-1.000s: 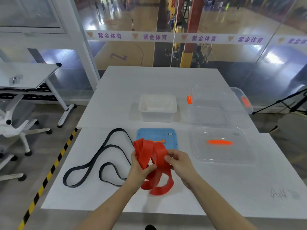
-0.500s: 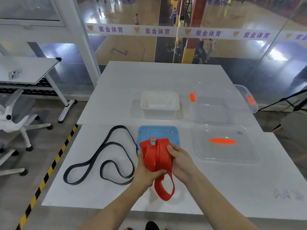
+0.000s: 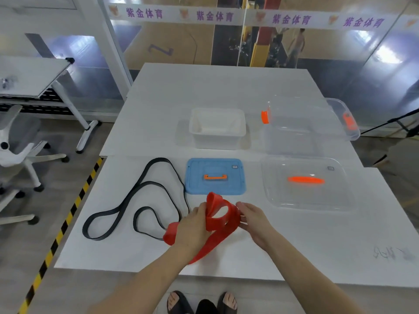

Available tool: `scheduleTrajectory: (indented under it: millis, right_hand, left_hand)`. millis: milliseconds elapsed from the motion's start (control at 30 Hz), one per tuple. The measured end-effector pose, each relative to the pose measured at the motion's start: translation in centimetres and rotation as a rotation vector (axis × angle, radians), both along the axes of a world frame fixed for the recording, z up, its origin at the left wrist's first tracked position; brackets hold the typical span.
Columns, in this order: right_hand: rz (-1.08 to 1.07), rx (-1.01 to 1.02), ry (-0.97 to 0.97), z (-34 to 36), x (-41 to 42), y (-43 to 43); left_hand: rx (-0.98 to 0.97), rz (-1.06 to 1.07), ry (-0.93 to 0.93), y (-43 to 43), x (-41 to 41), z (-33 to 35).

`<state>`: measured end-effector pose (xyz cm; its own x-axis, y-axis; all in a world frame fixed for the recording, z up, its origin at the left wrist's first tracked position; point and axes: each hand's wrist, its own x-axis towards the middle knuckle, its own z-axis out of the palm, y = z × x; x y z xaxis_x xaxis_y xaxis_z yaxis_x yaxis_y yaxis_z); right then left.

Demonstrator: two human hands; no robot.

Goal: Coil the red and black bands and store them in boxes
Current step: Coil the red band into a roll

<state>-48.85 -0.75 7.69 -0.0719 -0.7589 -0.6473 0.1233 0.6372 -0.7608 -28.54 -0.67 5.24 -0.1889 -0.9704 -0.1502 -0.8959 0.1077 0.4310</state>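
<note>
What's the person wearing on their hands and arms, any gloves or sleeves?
Nothing visible: the left hand and right hand are ungloved, both forearms bare to the frame's edge, with no sleeve, watch or ring showing.

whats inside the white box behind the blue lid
Nothing shows inside the white box: only its bare white walls and part of its floor. Its near wall hides the front of the floor, so that strip cannot be checked.

left hand (image 3: 192,225): curled, gripping red band (image 3: 215,224) | right hand (image 3: 256,223): fingertips pinching it | forearms: converging inward
</note>
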Motion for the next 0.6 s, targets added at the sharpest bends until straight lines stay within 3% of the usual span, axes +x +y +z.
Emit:
scheduleTrajectory:
  millis: [67, 200, 433, 533, 600]
  right_hand:
    - [0.001, 0.087, -0.02, -1.8, -0.5, 0.5]
    - [0.054, 0.116, 0.034, -5.0, -1.1, 1.7]
    - [0.228, -0.047, 0.324, -6.9, -2.6, 2.6]
    - [0.481, -0.129, 0.552, -8.2, -2.8, 2.9]
    - [0.619, -0.163, 0.6, -9.1, -2.7, 3.0]
  left_hand:
    - [0.106, -0.038, -0.12, 0.0, -0.8, -2.0]
    - [0.355, -0.019, -0.098, 0.9, -1.6, -6.0]
    - [0.265, 0.003, -0.096, 1.8, -3.6, -8.1]
    - [0.287, 0.004, -0.169, 1.6, -3.5, -8.9]
    - [0.36, 0.005, -0.159, 1.0, -3.2, -9.5]
